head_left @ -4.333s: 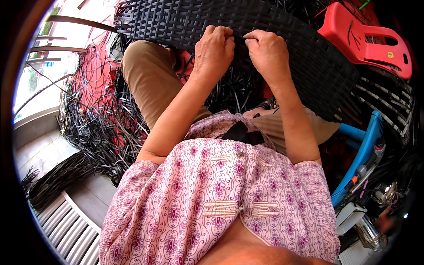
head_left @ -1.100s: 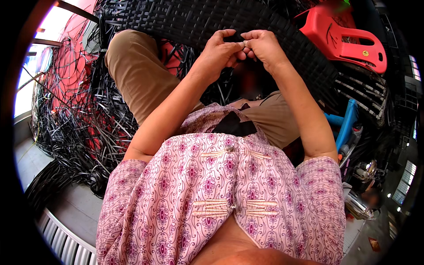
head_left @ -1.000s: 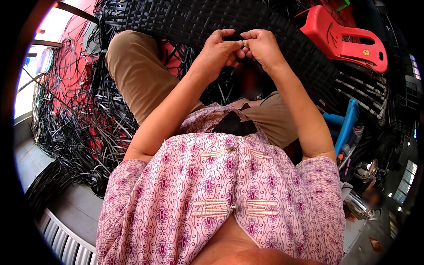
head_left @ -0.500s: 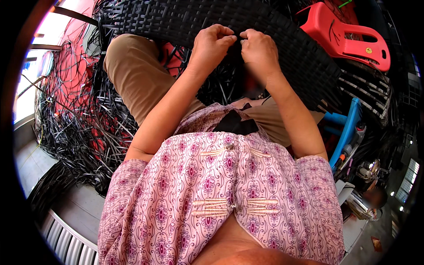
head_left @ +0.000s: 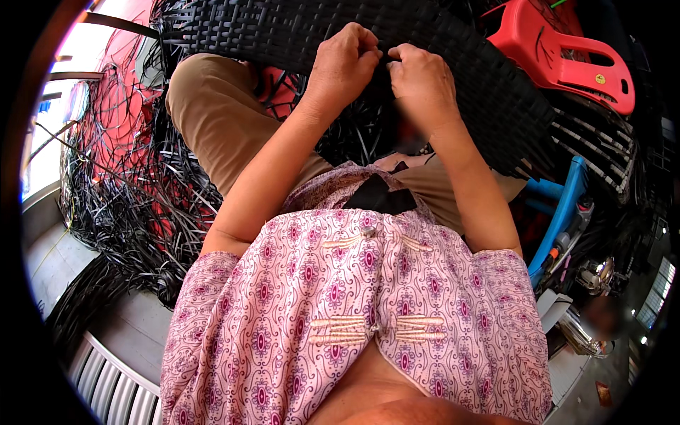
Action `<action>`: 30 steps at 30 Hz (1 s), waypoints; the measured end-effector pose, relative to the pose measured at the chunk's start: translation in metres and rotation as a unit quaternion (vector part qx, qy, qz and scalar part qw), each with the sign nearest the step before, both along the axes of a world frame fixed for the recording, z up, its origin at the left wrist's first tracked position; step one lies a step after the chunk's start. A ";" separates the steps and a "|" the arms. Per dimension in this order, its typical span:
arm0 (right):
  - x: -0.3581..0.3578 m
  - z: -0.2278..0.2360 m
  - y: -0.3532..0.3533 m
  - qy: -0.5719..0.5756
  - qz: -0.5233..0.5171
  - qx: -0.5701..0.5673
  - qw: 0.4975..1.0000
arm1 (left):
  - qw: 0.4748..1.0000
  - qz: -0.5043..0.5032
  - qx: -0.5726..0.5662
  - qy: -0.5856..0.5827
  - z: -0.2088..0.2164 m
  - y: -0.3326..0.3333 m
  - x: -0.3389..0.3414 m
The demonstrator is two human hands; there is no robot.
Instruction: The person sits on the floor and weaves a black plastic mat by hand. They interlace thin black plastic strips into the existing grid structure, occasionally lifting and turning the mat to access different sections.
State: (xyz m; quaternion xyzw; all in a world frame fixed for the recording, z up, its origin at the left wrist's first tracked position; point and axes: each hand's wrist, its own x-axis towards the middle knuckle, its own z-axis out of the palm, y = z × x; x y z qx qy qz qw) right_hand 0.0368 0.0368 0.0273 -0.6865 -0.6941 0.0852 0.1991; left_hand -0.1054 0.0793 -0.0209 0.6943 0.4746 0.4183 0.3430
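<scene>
A wide black woven panel (head_left: 248, 27) of flat strips lies across the far side, over my knees. My left hand (head_left: 343, 64) is above its middle, near the close edge, with the fingers curled together in a pinch. Just to the right, my right hand (head_left: 423, 79) is also closed, its thumb and forefinger pressed together and pointing at the left. A small gap separates the two hands. Whatever thin thing they hold, if anything, does not show against the black weave.
Loose black strips (head_left: 177, 177) lie tangled on the left and under the panel. A red plastic chair (head_left: 567, 60) stands at the far right. Nearer are a blue plastic piece (head_left: 563, 212) and some tools. A white slatted seat (head_left: 113, 382) sits at the lower left.
My left hand has risen a little farther over the panel, its fingers more curled. My right hand has shifted slightly right and nearer.
</scene>
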 end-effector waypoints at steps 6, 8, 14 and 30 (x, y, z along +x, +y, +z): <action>-0.007 0.028 -0.013 -0.012 0.016 0.028 0.999 | 0.959 -0.036 -0.194 -0.205 -0.003 0.010 -0.014; 0.002 0.019 -0.009 -0.042 0.083 0.094 0.991 | 0.948 -0.035 -0.201 -0.243 0.001 0.013 -0.025; 0.005 0.003 0.003 0.037 0.127 0.192 0.972 | 0.947 0.036 -0.172 -0.269 0.026 0.027 -0.098; -0.012 0.035 0.016 0.528 0.070 -0.048 0.845 | 0.973 0.020 -0.117 -0.198 0.071 0.007 -0.066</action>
